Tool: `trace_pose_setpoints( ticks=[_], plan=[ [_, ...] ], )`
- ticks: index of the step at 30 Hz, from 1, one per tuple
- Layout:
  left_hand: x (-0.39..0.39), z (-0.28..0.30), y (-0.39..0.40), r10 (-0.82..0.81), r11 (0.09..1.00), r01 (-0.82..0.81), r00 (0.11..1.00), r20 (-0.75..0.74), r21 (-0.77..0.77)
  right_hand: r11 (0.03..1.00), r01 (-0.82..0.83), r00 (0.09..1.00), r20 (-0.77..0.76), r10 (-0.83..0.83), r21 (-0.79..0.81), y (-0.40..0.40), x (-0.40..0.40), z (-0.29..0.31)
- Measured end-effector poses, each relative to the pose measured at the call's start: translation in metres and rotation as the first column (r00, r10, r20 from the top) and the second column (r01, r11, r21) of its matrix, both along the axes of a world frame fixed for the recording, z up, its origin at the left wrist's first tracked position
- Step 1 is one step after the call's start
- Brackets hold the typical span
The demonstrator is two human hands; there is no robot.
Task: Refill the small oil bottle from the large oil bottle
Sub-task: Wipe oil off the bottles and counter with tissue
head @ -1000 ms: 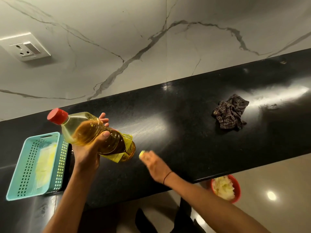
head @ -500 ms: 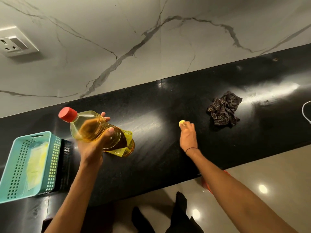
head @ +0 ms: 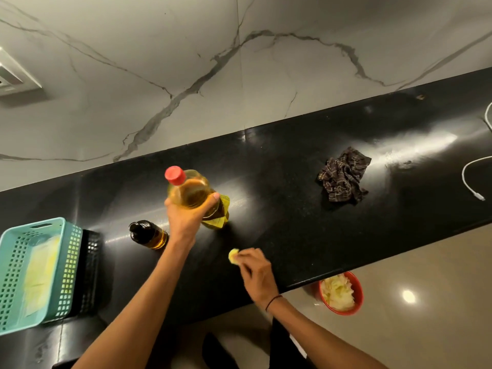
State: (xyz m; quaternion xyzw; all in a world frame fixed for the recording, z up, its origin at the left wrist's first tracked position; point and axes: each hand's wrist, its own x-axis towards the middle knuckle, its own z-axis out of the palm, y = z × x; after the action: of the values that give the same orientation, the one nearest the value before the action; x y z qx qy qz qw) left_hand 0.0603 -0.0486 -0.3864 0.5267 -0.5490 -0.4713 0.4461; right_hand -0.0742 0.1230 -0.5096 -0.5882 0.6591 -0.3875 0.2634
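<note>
The large oil bottle [head: 195,194] has a red cap and a yellow label, and it stands nearly upright on the black counter [head: 292,209]. My left hand [head: 186,217] grips it around the shoulder. The small oil bottle [head: 147,234], dark with a black top and amber oil in it, stands just left of my left wrist. My right hand [head: 257,272] hovers over the counter's near edge, pinching a small yellow piece [head: 233,255] in its fingertips.
A teal basket [head: 34,272] with a black basket behind it sits at the left. A crumpled dark checked cloth [head: 342,178] lies at the right, a white cable [head: 471,179] further right. A red bowl [head: 342,292] of pale food stands below the counter edge.
My left hand has brought the large bottle from tilted in the air to nearly upright on the counter. My right hand pulled back from mid-counter toward the near edge. The small bottle came into view.
</note>
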Motion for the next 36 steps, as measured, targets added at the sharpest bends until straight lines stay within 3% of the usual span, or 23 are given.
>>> trace_pose_setpoints(
  ticks=[3,6,15,23,31,36],
  plan=[
    [-0.032,-0.017,-0.009,-0.017,0.998,0.015,0.999,0.039,0.060,0.949,0.294,0.903,0.290,-0.316,0.118,-0.009,-0.035,0.015],
    [-0.059,-0.031,-0.016,-0.062,0.994,0.057,0.997,0.052,0.093,0.883,0.410,0.753,0.463,-0.468,0.227,-0.014,-0.061,0.030],
    [-0.086,-0.047,-0.041,-0.140,0.986,0.129,0.984,0.106,0.105,0.836,0.433,0.566,0.619,-0.544,0.338,0.014,-0.075,0.033],
    [-0.056,-0.038,-0.027,-0.201,0.980,0.195,0.960,0.194,0.049,0.815,0.314,0.285,0.771,-0.570,0.487,0.007,-0.061,0.036],
    [0.062,-0.073,0.079,0.069,0.997,-0.077,0.955,0.289,0.017,0.790,0.172,0.130,0.781,-0.610,0.589,-0.006,-0.021,0.039],
    [0.126,-0.087,0.096,0.479,0.841,-0.530,0.823,0.305,0.111,0.791,0.101,0.167,0.774,-0.611,0.603,-0.013,0.018,0.037]
  ],
)
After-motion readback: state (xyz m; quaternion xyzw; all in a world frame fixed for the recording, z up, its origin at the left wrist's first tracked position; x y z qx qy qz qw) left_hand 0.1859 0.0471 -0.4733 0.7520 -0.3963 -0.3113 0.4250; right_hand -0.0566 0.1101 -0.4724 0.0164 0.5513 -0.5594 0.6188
